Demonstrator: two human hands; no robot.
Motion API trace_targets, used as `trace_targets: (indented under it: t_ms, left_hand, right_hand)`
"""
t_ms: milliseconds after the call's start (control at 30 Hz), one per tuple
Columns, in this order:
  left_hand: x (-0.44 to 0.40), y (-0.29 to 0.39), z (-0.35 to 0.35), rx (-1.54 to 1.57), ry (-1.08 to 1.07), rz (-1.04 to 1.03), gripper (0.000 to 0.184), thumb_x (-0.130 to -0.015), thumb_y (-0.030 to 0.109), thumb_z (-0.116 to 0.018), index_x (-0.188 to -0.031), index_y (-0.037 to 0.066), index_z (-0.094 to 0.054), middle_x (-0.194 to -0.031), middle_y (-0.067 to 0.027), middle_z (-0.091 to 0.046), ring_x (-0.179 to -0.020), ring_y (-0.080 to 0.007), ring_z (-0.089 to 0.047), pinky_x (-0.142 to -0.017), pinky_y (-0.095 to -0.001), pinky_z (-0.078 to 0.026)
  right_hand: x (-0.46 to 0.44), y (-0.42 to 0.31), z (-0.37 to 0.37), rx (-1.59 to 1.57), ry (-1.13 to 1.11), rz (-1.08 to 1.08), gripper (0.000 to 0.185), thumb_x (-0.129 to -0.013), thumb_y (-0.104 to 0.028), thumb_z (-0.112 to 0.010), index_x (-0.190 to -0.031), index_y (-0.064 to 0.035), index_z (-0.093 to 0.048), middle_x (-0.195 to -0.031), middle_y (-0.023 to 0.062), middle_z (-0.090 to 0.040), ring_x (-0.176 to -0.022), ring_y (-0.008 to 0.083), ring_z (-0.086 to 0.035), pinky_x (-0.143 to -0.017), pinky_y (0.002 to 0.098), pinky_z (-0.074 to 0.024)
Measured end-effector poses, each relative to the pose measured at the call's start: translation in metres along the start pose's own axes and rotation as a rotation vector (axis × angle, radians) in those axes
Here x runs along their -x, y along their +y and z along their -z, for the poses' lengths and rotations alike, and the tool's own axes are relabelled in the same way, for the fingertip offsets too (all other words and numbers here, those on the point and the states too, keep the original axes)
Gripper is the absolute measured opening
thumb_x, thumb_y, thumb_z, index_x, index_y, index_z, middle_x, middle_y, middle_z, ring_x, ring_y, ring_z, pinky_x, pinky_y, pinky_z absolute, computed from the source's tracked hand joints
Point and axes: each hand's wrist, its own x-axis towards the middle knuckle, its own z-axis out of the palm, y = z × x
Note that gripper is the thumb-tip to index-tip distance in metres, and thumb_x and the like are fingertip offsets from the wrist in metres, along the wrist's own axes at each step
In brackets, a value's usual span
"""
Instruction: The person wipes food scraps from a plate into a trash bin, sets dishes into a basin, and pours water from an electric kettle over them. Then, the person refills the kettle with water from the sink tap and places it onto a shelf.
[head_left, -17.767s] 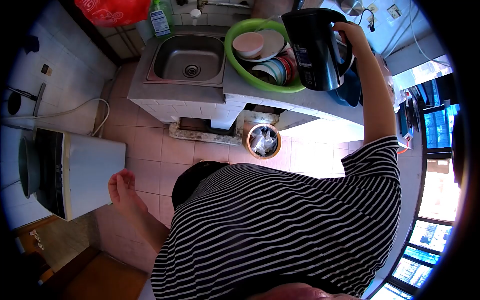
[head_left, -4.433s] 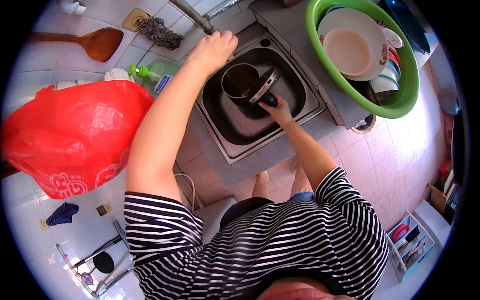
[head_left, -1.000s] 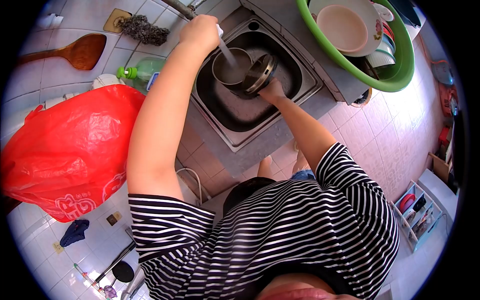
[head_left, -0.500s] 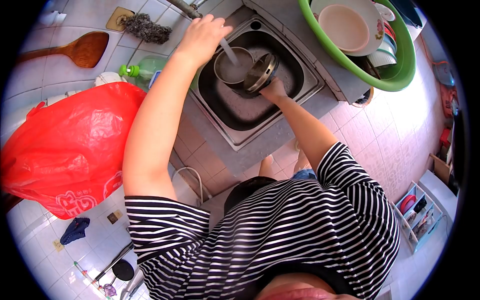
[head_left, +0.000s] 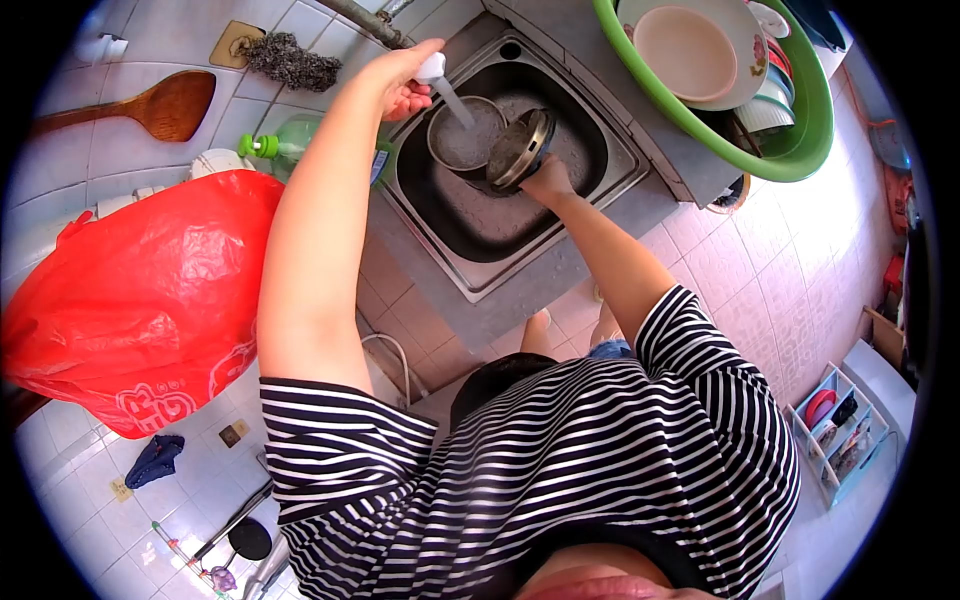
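Note:
In the sink (head_left: 480,225) stands the black kettle (head_left: 467,134), its round metal-rimmed mouth facing up. Its lid (head_left: 520,148) is tipped open on the right side. My right hand (head_left: 547,181) is closed at the kettle's handle, which is mostly hidden under the lid. Water runs from the white tap (head_left: 431,68) into the kettle, and the surface inside looks churned. My left hand (head_left: 405,85) is at the tap, with one finger along its top and the others curled below it.
A green basin (head_left: 735,150) of bowls and plates stands right of the sink. Left are a red plastic bag (head_left: 150,295), a green pump bottle (head_left: 290,147), a wooden spatula (head_left: 175,105) and a wire scrubber (head_left: 293,63) on the wall.
My left hand has turned from lying over the tap to around its side, uncovering the white end. Water, absent in the oldest sink view, now runs. The kettle stays put.

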Motion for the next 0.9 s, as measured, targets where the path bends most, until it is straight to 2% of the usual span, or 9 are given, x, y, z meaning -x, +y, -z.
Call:
trace_targets:
  t_ms: [100,167,300,367,467,600,633,767,900]
  left_hand:
    - [0.007,0.013,-0.006,-0.227,0.185,0.014,0.059,-0.067,0.064,-0.059,-0.070,0.006,-0.050,-0.054,-0.0029,-0.049,-0.038,-0.0083,-0.047,-0.031,-0.0198,-0.034]
    - [0.011,0.018,-0.006,-0.548,0.236,-0.125,0.047,-0.068,0.047,-0.065,-0.076,0.001,-0.055,-0.070,-0.0104,-0.058,-0.041,-0.0151,-0.052,-0.033,-0.0274,-0.041]
    - [0.017,0.019,-0.002,-1.100,0.300,-0.379,0.042,-0.068,0.041,-0.068,-0.082,0.003,-0.056,-0.064,-0.0105,-0.057,-0.043,-0.0202,-0.053,-0.045,-0.0320,-0.046]
    - [0.013,0.011,0.010,-1.529,0.350,-1.033,0.031,-0.068,0.025,-0.067,-0.086,0.003,-0.055,-0.079,-0.0114,-0.061,-0.066,-0.0244,-0.060,-0.062,-0.0339,-0.049]
    - [0.012,0.006,0.006,-1.756,0.459,-1.252,0.026,-0.070,0.017,-0.064,-0.090,0.005,-0.054,-0.094,-0.0087,-0.060,-0.086,-0.0277,-0.059,-0.071,-0.0372,-0.048]
    - [0.024,-0.001,-0.013,-1.601,0.527,-1.029,0.032,-0.074,0.025,-0.062,-0.095,0.003,-0.053,-0.102,-0.0139,-0.058,-0.091,-0.0319,-0.058,-0.076,-0.0392,-0.048]
    - [0.029,0.002,-0.026,-1.397,0.558,-0.804,0.037,-0.077,0.030,-0.060,-0.098,0.000,-0.052,-0.102,-0.0170,-0.058,-0.093,-0.0335,-0.057,-0.079,-0.0400,-0.047]
    - [0.005,0.015,-0.032,-0.951,0.593,-0.462,0.056,-0.078,0.041,-0.060,-0.106,-0.006,-0.048,-0.099,-0.0253,-0.058,-0.095,-0.0355,-0.057,-0.084,-0.0401,-0.045]
    - [0.008,0.003,-0.032,-1.089,0.614,-0.663,0.042,-0.079,0.032,-0.061,-0.094,-0.005,-0.049,-0.093,-0.0253,-0.059,-0.091,-0.0370,-0.058,-0.078,-0.0426,-0.047]
  right_hand:
    - [-0.004,0.006,-0.004,-0.005,0.002,0.021,0.041,-0.059,-0.012,-0.065,-0.100,-0.0114,-0.063,-0.087,0.0183,-0.063,-0.085,0.0327,-0.060,-0.077,0.0358,-0.0479]
    - [-0.002,0.003,-0.002,0.015,0.009,0.017,0.041,-0.059,-0.012,-0.064,-0.100,-0.0111,-0.063,-0.088,0.0184,-0.063,-0.086,0.0329,-0.060,-0.078,0.0359,-0.0476]
    - [-0.005,0.007,-0.003,-0.013,0.002,0.033,0.041,-0.059,-0.011,-0.065,-0.100,-0.0105,-0.063,-0.088,0.0189,-0.063,-0.087,0.0330,-0.060,-0.079,0.0356,-0.0472]
    - [-0.006,0.007,-0.003,-0.028,-0.024,0.027,0.041,-0.059,-0.011,-0.064,-0.100,-0.0102,-0.063,-0.089,0.0194,-0.062,-0.087,0.0332,-0.059,-0.079,0.0354,-0.0471]
    - [-0.004,0.006,-0.003,-0.030,0.008,0.009,0.041,-0.059,-0.011,-0.064,-0.100,-0.0099,-0.063,-0.089,0.0196,-0.062,-0.087,0.0332,-0.059,-0.079,0.0353,-0.0470]
    - [-0.006,0.004,-0.001,-0.012,0.004,0.019,0.041,-0.059,-0.011,-0.064,-0.100,-0.0095,-0.063,-0.089,0.0195,-0.062,-0.087,0.0329,-0.060,-0.079,0.0351,-0.0470]
    - [-0.006,0.005,0.000,-0.020,-0.013,0.020,0.041,-0.059,-0.011,-0.064,-0.100,-0.0092,-0.063,-0.089,0.0194,-0.062,-0.087,0.0327,-0.060,-0.079,0.0351,-0.0471]
    - [-0.012,0.016,-0.006,-0.093,-0.049,0.008,0.042,-0.059,-0.010,-0.064,-0.100,-0.0086,-0.063,-0.089,0.0190,-0.063,-0.086,0.0324,-0.060,-0.078,0.0349,-0.0472]
    - [-0.021,0.036,-0.018,0.017,-0.029,0.131,0.042,-0.058,-0.010,-0.065,-0.101,-0.0080,-0.063,-0.088,0.0188,-0.063,-0.085,0.0322,-0.061,-0.078,0.0348,-0.0472]
